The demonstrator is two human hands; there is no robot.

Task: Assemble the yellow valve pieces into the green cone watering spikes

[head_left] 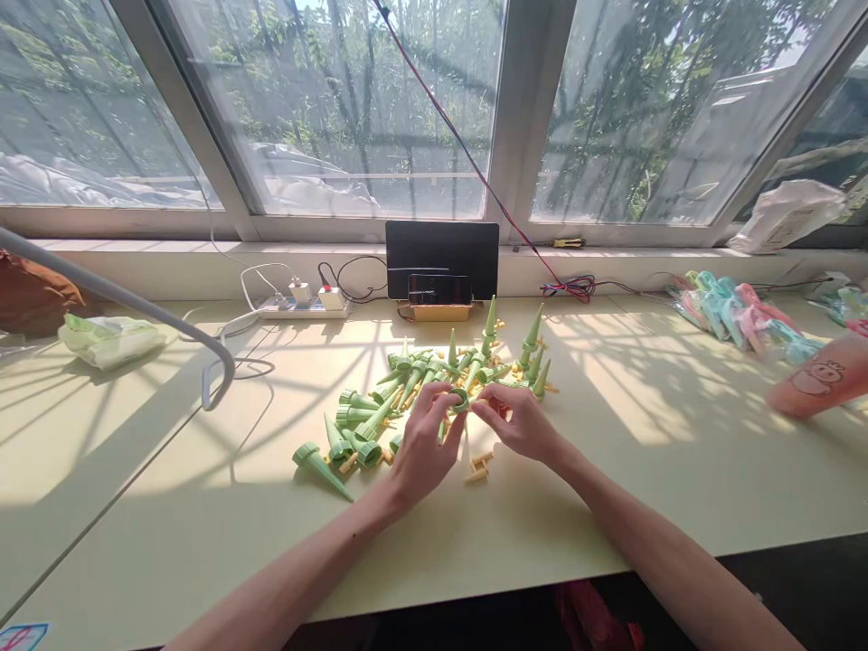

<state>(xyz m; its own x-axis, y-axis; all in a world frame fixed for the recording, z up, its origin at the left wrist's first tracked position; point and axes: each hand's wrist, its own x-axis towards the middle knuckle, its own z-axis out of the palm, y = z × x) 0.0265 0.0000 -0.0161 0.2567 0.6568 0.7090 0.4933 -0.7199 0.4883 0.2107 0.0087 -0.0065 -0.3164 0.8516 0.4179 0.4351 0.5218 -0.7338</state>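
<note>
Sunlight pours through the wide, grey metal-framed windows ahead of you, throwing barred shadows across the pale yellow-green tabletop. Leafy green trees fill the glass. Against the white ledge below, a black rectangular screen stands near a white power strip, and a thin red-and-black cable slants down the pane.

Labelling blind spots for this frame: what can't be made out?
All in the head view.
The green piece between the left hand and the right hand: mostly covered by fingers.
The yellow parts below the hands: too small for shape.
The phone on its stand: screen dark, unreadable.
The pink object: cut off by the right edge.
</note>
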